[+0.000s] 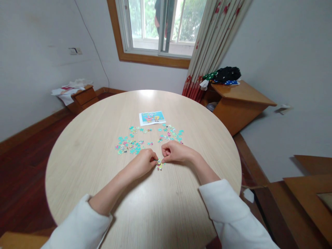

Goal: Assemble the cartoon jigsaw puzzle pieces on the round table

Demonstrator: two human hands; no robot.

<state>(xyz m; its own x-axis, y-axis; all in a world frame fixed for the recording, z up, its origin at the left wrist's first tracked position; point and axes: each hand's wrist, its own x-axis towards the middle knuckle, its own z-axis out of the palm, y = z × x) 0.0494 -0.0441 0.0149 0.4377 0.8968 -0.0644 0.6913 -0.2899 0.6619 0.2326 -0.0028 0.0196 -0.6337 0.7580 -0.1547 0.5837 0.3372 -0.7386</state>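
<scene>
On the table lies a small cluster of joined jigsaw puzzle pieces [159, 166], mostly yellow, showing a cartoon figure. My left hand [145, 160] is closed, its thumb and fingertips pinched at the cluster's upper left edge. From the other side my right hand [176, 151] comes in with its fingers curled and its thumb at the upper right edge. The fingertips partly cover the pieces. Beyond the hands, loose turquoise, pink and yellow puzzle pieces lie in a left pile [132, 147] and a right pile [169, 133].
A printed reference picture [152, 118] lies behind the pieces on the round wooden table [85, 155]. A wooden cabinet [233, 103] with clothes on it stands at the back right, beside a curtain [207, 45]. Past the window, a person is partly visible.
</scene>
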